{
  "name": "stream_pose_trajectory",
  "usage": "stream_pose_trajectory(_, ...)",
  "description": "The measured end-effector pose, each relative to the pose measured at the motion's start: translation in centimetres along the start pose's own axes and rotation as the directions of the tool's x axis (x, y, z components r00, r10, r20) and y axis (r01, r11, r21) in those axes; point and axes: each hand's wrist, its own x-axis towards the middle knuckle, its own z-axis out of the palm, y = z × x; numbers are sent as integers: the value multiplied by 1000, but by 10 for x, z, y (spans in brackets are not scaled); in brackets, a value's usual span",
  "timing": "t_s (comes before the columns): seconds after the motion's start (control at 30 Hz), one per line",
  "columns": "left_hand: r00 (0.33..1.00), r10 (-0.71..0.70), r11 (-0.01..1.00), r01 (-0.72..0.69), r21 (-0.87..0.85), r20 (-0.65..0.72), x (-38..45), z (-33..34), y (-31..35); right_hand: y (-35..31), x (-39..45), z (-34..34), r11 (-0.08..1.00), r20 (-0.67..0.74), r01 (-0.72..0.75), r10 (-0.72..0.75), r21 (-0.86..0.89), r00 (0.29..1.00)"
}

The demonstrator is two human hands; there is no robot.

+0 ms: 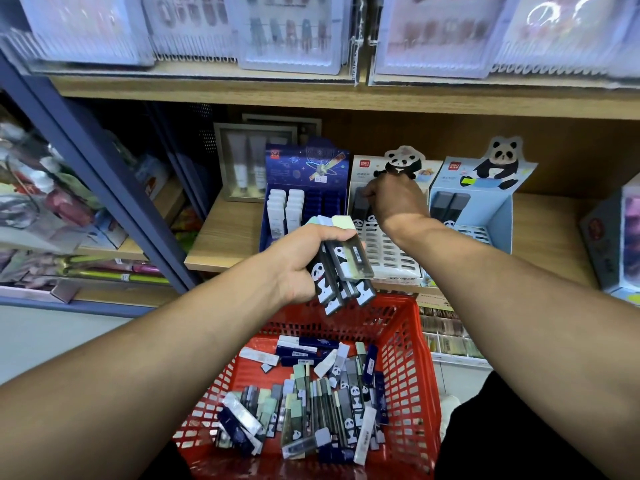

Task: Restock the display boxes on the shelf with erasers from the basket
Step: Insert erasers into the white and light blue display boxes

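i see my left hand (304,258) out in front, above the far rim of the red basket (408,348), fingers curled tight round a bundle of panda erasers (341,271) that fans downward from the fist, pale green and blue ends sticking up past the knuckles. my right hand (398,199) is reaching into the middle display box (391,251), the white one with the panda cut-out on its header; its fingers are bent down at the back row beside a dark eraser (360,204) standing there, but from here i cannot tell whether they pinch it or only touch it. most of that box's slotted tray shows bare slots. to its left stands the navy space-themed box (304,188), with white erasers (287,209) upright in its left columns. to its right the light blue panda box (485,209) holds two dark erasers at the back. all three boxes sit side by side on the wooden shelf (221,237). the basket below holds a loose heap of erasers (311,400), panda-sleeved, navy and white, lying every which way.
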Motion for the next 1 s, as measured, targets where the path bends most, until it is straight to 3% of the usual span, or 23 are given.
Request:
stream_pose_trajectory(0.1, 1000, -1, 1000, 1, -2, 22, -3, 5, 0, -1, -6, 0, 998, 69, -14, 19, -63, 997)
stream_pose_trajectory(0.17, 1000, 4, 1000, -4, -2, 22, -4, 7, -1, -3, -8, -3, 999, 40, -18, 19, -32, 999)
stream_pose_trajectory(0.23, 1000, 9, 1000, -9, 1, 15, -5, 7, -2, -7, -13, -13, 980, 34, -38, 32, 196, 999)
stream_pose_trajectory(0.27, 1000, 12, 1000, -12, 7, 11, -5, 6, -3, -10, -19, -21, 920, 105, -85, 48, 382, 993)
stream_pose_trajectory(0.33, 1000, 17, 1000, -17, 19, -2, -4, 4, -3, -16, -36, -40, 741, 395, -255, -14, 621, 919)
stream_pose_trajectory(0.4, 1000, 26, 999, -26, 34, 7, -4, 3, -4, -15, -50, -51, 688, 619, -375, -138, 621, 773)
stream_pose_trajectory(0.43, 999, 29, 998, -30, 47, 19, -4, 4, -4, -13, -55, -54, 691, 675, -399, -174, 602, 717)
stream_pose_trajectory(0.5, 999, 29, 997, -31, 67, 30, -4, 6, -8, -9, -59, -55, 674, 720, -457, -162, 581, 675)
stream_pose_trajectory(0.6, 999, 6, 998, -8, 68, 37, -3, 9, -13, -2, -61, -56, 568, 736, -573, -89, 591, 671)
stream_pose_trajectory(0.73, 1000, -23, 1000, 23, -13, -7, -1, 6, -14, 11, -56, -61, 422, 595, -607, 178, 673, 783)
stream_pose_trajectory(0.87, 999, -12, 998, 9, -68, -47, -1, 3, -12, 30, -55, -56, 399, 471, -574, 331, 715, 818)
stream_pose_trajectory(1.0, 999, -14, 997, 12, -70, -35, -5, 5, -10, 46, -59, -46, 350, 450, -568, 364, 745, 815)
